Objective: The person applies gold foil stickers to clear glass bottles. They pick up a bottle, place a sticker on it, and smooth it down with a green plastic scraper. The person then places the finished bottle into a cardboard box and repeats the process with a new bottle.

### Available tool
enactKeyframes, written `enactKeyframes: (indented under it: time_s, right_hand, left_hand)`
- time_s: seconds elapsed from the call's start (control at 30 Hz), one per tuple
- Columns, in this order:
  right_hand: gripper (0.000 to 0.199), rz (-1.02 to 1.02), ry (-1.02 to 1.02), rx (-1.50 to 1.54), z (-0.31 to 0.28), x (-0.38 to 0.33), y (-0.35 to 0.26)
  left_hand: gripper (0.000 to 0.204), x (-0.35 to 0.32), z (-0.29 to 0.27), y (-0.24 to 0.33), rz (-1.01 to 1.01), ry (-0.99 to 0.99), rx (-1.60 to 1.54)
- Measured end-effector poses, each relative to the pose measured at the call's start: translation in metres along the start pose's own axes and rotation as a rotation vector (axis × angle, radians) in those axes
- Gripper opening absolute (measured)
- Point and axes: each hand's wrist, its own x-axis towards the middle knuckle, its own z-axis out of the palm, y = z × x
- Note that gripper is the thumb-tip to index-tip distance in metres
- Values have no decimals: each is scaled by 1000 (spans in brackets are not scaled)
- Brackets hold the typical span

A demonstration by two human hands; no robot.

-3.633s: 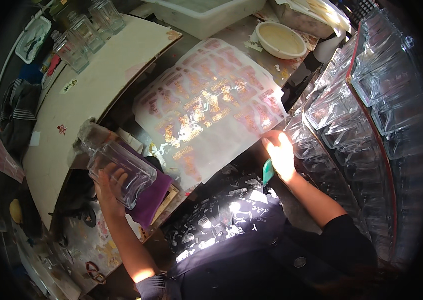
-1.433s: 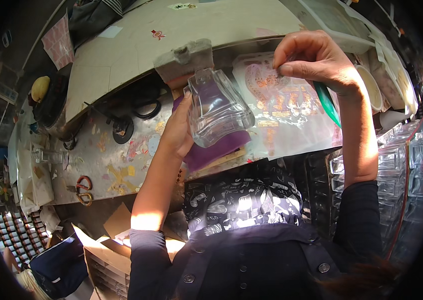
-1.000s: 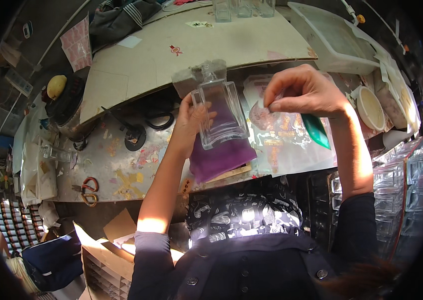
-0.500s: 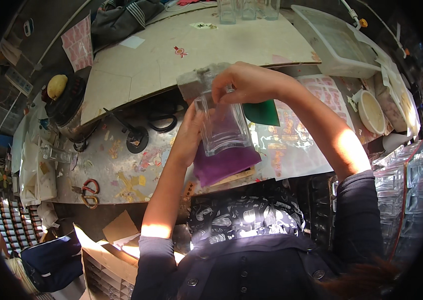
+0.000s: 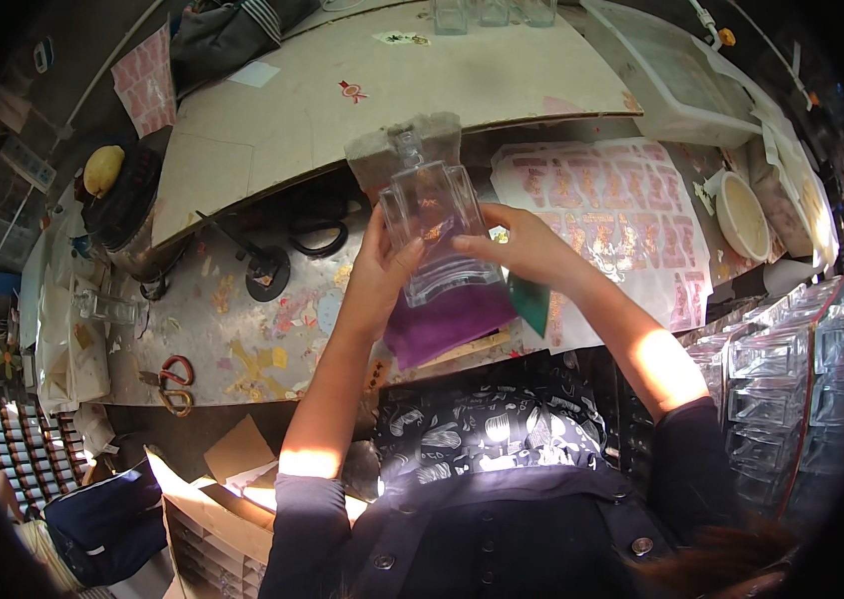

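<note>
A clear, square-sided glass bottle (image 5: 450,272) is tilted between my hands, its neck pointing away from me. My left hand (image 5: 379,265) grips its left side, thumb along the edge. My right hand (image 5: 527,245) closes on the right side, its thumb pressed to the front face near a small gold-and-red decal (image 5: 432,232). From beneath the right hand sticks out a green flat piece (image 5: 529,306), seemingly tucked in that hand; its hold is hidden. A purple cloth (image 5: 447,334) lies below the bottle, and a greyish cloth or pad (image 5: 370,165) lies behind its neck.
Decal sheets (image 5: 621,225) cover the right of the metal table. Scissors (image 5: 178,384) lie front left; a black round-based stand (image 5: 267,275) is farther back. A raised board (image 5: 422,85) spans the rear, with several glass bottles (image 5: 492,14). A white bowl (image 5: 743,218) sits right.
My right hand has come down from the bottle's neck end to its right side, and the green piece has shifted nearer with it. The decal on the front face is now uncovered.
</note>
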Motion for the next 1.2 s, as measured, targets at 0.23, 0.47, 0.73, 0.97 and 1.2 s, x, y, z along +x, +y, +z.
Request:
enactKeyframes:
  time_s: [0.23, 0.47, 0.73, 0.97, 1.2]
  right_hand:
    - [64, 34, -126, 259, 2, -9, -3]
    - [62, 1, -182, 314, -2, -9, -2]
    - [57, 14, -67, 323, 3, -8, -5]
    - [50, 7, -83, 242, 3, -6, -5]
    - [49, -57, -113, 303, 2, -4, 5]
  left_hand:
    - [87, 20, 4, 5, 42, 218, 92]
    - [77, 40, 15, 4, 153, 346, 273]
    - [72, 40, 6, 9, 24, 352, 127]
    - [88, -8, -2, -2, -27, 104, 81]
    - [92, -10, -6, -4, -32, 67, 37]
